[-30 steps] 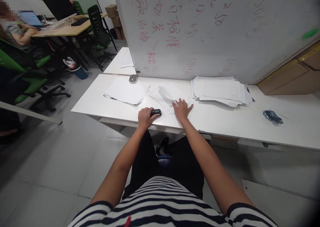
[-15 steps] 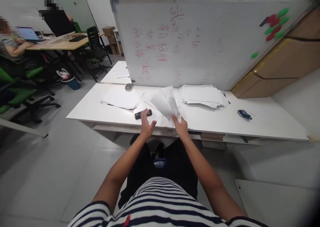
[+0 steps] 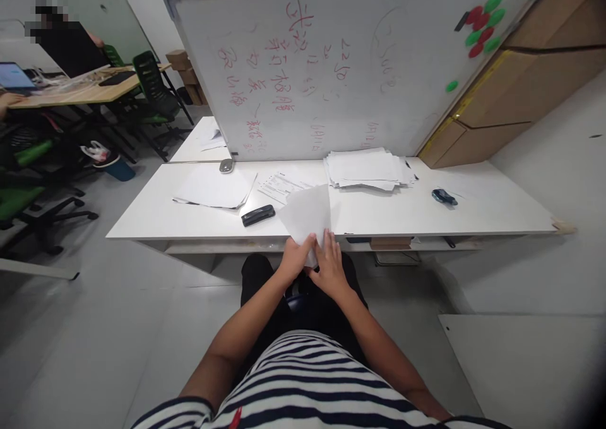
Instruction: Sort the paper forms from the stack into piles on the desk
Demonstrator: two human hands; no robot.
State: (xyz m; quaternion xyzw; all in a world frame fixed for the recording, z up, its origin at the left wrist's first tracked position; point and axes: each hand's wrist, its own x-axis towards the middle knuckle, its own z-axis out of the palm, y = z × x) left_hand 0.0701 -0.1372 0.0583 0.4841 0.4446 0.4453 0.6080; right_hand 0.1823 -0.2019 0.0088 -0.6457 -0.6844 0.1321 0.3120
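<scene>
– gripping white paper (image 3: 307, 211), our left hand (image 3: 294, 257) pinches its near end, thumb on top; our right hand (image 3: 330, 266) touches its right edge, but whether that one pinches too we cannot tell.
– where do we have it, and why so?
– just below mid-frame, close to us, perhaps so both hands can steady it.
– and around us?
– across the top, the whiteboard (image 3: 331, 79) closes off the back; below it spans the white desk (image 3: 392, 217). right of centre sits a thick paper stack (image 3: 362, 169), left of centre a thinner pile (image 3: 213, 186).
– anything in our way?
– a printed sheet (image 3: 279, 187) lies partly hidden behind our paper. the black stapler (image 3: 258, 215), just left, seems placed for easy reach, yet crowds that side.
</scene>
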